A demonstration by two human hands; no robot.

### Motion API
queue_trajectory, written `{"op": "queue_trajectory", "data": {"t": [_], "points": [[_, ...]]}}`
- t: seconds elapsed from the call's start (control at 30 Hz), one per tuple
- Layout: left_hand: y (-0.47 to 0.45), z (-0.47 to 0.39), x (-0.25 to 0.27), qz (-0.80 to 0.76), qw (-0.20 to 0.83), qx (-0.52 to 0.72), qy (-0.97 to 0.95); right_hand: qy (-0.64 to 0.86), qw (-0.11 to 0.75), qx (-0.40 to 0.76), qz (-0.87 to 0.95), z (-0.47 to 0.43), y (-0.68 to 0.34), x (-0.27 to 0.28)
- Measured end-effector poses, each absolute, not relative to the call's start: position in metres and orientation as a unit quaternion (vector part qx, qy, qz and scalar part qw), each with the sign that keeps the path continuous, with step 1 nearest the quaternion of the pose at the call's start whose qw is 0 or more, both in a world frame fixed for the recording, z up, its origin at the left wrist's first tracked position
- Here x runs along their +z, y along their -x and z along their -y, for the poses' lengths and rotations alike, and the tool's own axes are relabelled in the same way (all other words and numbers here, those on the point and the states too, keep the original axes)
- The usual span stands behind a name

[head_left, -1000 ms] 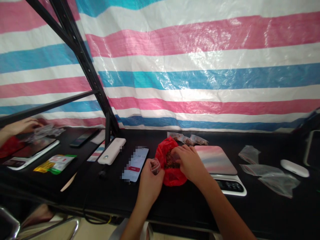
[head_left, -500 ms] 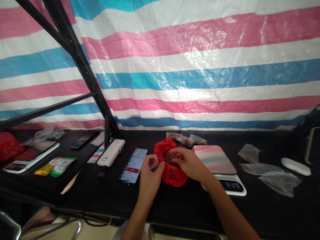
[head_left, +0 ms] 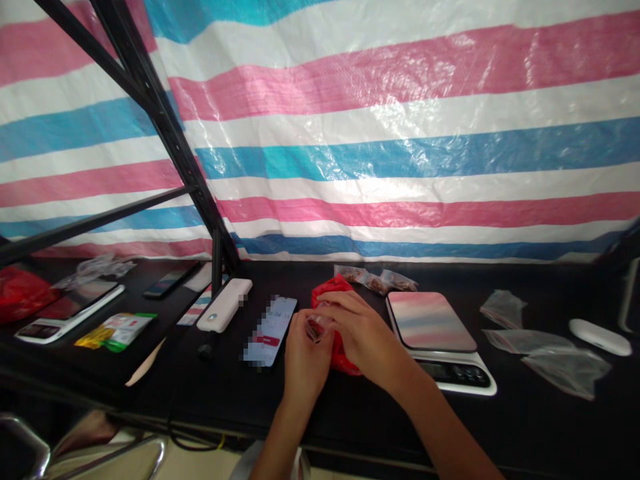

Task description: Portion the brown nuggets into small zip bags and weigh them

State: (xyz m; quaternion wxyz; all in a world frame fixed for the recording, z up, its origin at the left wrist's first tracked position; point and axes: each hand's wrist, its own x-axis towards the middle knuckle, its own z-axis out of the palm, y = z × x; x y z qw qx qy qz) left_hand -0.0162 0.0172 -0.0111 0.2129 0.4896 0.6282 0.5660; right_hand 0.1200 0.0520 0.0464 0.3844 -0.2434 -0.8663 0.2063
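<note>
My left hand point(head_left: 306, 353) is closed around a small clear plastic bag point(head_left: 316, 328) with reddish-brown bits inside, its mouth facing up. Over that mouth arches my right hand point(head_left: 357, 327), its fingers bent around a small clear cup, mostly hidden by the fingers. Just behind and below both hands lies an open red plastic bag point(head_left: 345, 360), partly covered by my right hand. To the right stands a white kitchen scale point(head_left: 433, 321) with a shiny plate.
Several filled small bags point(head_left: 376, 283) lie behind the red bag. Left are a lit phone point(head_left: 270, 333), a white power bank point(head_left: 225, 305) and a green-yellow packet point(head_left: 117, 331). Clear zip bags point(head_left: 565, 367) and a white case point(head_left: 600, 337) lie right. A black metal post point(head_left: 165, 127) rises left.
My right hand has moved left, out of the red bag's mouth, bringing the small cup over the clear bag in my left hand. The view has shifted slightly.
</note>
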Motion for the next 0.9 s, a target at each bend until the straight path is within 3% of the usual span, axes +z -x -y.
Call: {"op": "queue_trajectory", "data": {"t": [0.23, 0.5, 0.9], "points": [[0.019, -0.014, -0.009, -0.645, 0.211, 0.556, -0.48, 0.334, 0.413, 0.143, 0.835, -0.068, -0.125, 0.03], [0.021, -0.018, -0.009, -0.607, 0.327, 0.542, -0.48, 0.457, 0.257, 0.131, 0.841, -0.088, -0.137, 0.009], [0.011, -0.026, -0.001, -0.578, 0.378, 0.563, -0.455, 0.444, 0.34, 0.288, 0.777, -0.087, -0.129, 0.002]]}}
